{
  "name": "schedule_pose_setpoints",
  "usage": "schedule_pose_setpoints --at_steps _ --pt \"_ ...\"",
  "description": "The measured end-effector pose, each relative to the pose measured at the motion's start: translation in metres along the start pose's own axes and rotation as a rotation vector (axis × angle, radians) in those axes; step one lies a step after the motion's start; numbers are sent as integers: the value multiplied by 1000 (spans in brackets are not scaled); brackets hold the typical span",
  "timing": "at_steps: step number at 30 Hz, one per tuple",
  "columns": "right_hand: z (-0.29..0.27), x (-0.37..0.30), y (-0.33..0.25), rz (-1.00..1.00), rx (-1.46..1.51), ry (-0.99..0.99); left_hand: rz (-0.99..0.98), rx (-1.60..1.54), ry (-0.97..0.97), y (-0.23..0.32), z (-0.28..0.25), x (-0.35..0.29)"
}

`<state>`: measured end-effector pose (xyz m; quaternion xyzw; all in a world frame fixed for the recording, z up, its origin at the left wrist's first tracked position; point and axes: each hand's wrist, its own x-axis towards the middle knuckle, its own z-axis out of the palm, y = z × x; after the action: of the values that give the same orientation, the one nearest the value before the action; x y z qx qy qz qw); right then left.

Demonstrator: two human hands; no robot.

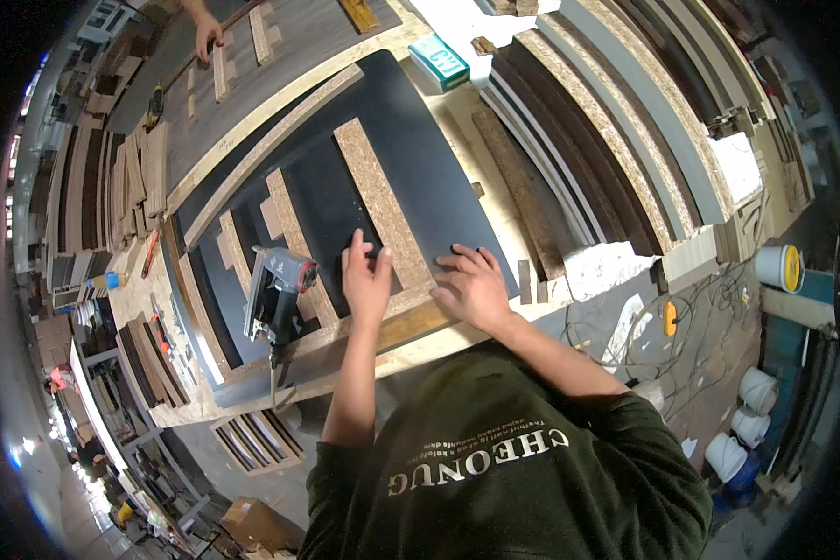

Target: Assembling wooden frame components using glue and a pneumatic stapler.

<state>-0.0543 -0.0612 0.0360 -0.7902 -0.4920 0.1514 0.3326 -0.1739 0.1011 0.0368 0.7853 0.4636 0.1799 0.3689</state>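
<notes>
A large dark panel [439, 140] lies on the workbench in front of me, with several wood strips laid across it. Between my two hands runs a particleboard strip [373, 177], its near end at the front rail [411, 301]. My left hand [367, 278] is beside the strip's left edge, thumb and forefinger apart, nothing in it. On the right, my right hand [473, 289] rests near the strip's near end and the panel's front edge, fingers spread and slightly bent. A nail gun [280, 287] stands on the frame left of my left hand.
Another person's hand [209, 39] reaches over a neighbouring grey panel [313, 47] at the far left. Stacked curved boards [579, 121] rise on the right, near a teal-and-white box [439, 63]. Loose strips [140, 173] and a red-handled tool [149, 254] lie left. White buckets [758, 390] stand right.
</notes>
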Motion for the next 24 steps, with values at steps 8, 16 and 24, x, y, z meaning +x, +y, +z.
schedule_pose_setpoints --at_steps 8,16,24 --pt "5 -3 -2 36 14 28 -51 415 26 31 31 -1" --pt "8 -4 -2 15 16 25 -109 431 59 33 33 -11" --pt "-28 29 3 -187 11 -275 -36 465 253 -16 -80 -24"
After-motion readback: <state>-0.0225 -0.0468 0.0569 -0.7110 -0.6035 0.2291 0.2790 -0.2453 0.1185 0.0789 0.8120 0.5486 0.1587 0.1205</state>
